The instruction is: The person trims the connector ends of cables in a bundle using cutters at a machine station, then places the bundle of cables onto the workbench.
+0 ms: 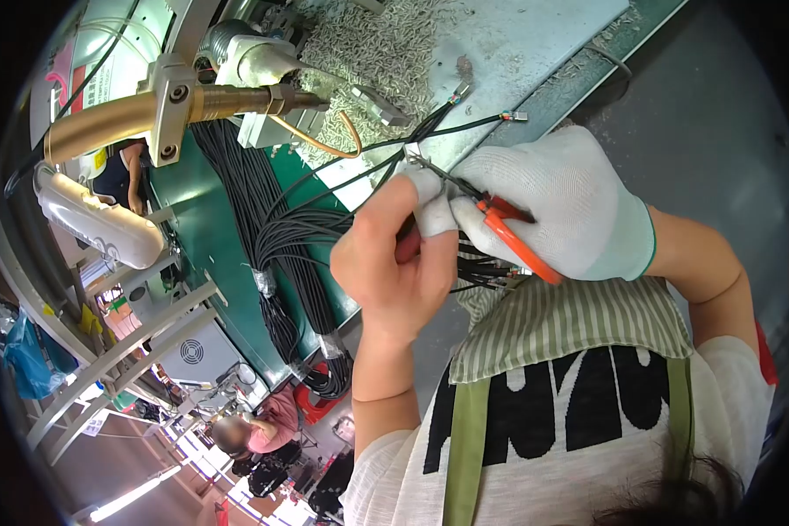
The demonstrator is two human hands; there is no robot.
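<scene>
My left hand [394, 263] is bare and pinches thin black wires [386, 145] just in front of my chest. My right hand [561, 206] wears a white knit glove and grips orange-handled pliers [513, 235]. The pliers' jaws meet the wire where the two hands touch. The wires' stripped ends [513, 116] stick out over the grey bench top [535, 44]. A thick bundle of black cables [276, 237] runs from my hands down the green bench edge [210, 245], taped at intervals.
A brass-coloured tube on a metal bracket [149, 110] juts over the bench at upper left. Several small wire offcuts [368, 44] lie heaped on the bench. A white handle-like part [101, 219] sits left. Another person [254, 430] sits in the background below.
</scene>
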